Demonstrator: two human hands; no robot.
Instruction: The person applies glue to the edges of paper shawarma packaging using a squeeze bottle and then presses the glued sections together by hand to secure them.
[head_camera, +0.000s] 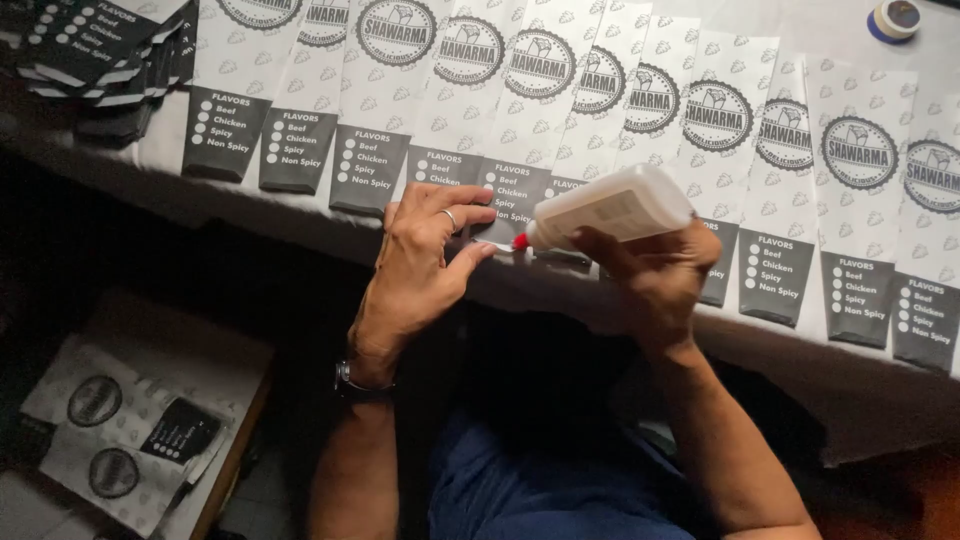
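At frame centre: right hand gripping white glue bottle, red nozzle on paper sleeve edge; left hand open, pinning it. Overlapped row appears mostly unglued; folded stack upper left.

A long white table runs across the picture, from the top left down to the right. Many paper bags lie flat on it in a row, side by side, each one partly on top of the next. The bags are white with a round dark stamp and a dark gray end with small white dots. These dark ends point to the near edge of the table. At the far left sits a messy pile of bags. A small roll of tape lies at the top right.
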